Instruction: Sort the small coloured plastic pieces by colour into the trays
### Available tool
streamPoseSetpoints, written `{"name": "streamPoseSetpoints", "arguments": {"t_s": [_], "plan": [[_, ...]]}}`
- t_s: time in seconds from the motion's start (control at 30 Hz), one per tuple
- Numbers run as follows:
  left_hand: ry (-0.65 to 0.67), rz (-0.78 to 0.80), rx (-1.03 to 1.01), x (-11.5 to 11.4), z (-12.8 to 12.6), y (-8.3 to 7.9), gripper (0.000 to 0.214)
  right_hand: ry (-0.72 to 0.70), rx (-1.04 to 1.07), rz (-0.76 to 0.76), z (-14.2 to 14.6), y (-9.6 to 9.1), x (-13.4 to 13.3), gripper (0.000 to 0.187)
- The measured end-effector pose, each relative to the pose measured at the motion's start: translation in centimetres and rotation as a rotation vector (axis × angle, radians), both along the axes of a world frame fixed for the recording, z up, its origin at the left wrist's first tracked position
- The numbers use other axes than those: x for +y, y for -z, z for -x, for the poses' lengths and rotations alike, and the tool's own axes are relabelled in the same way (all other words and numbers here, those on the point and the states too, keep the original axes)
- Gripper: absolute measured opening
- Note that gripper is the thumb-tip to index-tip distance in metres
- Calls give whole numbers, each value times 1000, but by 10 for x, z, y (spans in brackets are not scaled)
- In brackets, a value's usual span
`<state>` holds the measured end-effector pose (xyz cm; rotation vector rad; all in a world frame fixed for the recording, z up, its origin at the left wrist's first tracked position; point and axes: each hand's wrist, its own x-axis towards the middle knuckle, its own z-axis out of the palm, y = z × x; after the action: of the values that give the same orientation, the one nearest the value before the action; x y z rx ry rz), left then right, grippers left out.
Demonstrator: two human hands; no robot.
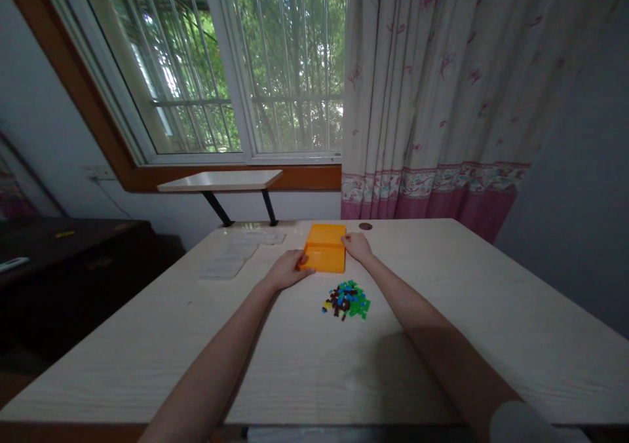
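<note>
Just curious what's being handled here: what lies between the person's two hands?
In the head view, an orange case lies there, with the left hand and the right hand at its opposite sides.

Looks like a room in a home, judging by cream floral fabric curtain (442, 89) with pink hem (432, 205), white-framed sliding glass window (295, 69) with brown wooden trim (309, 177), pale wood-grain table (491, 299), dark brown low furniture (88, 253) at left.
</note>
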<state>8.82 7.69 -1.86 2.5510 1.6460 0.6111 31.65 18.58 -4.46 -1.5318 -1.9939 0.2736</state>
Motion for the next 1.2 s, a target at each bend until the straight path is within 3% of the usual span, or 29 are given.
{"name": "streamPoseSetpoints", "arguments": {"t_s": [0.23, 0.63, 0.97, 1.2], "plan": [[-31, -1, 53, -1, -1, -2, 34, -20, -43, -23, -5, 1, -9, 35], [-209, 45, 181, -3, -3, -8, 45, -202, -26, -24, -5, -7, -23, 33], [-107, 60, 190, -4, 6, -15, 43, -245, -10, -10, -5, -7, -24, 33], [-126, 109, 132, -5, 7, -18, 46, -250, 20, -7, -6, -6, -25, 32]]}}
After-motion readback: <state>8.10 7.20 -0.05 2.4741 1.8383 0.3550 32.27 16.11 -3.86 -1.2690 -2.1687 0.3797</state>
